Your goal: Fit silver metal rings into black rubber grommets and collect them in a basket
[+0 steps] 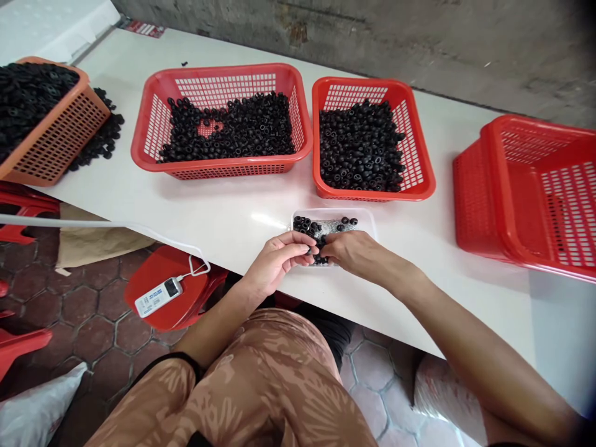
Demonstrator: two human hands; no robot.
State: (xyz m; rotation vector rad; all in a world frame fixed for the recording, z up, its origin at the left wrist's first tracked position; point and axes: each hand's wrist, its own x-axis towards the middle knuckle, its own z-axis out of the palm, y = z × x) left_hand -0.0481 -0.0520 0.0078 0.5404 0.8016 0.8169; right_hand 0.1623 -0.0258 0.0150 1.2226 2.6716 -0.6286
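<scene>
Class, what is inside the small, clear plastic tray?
Small, round black pieces lie in the tray, mostly at left, beside a speckled silvery patch too fine to identify. The left hand and right hand hide part of its near side; what lies beneath cannot be seen.

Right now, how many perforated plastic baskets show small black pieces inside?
3: an orange basket at far left, a wide red basket right of it, a squarer red basket farther right. The stacked red baskets beyond run out of frame, so contents may be hidden.
</scene>
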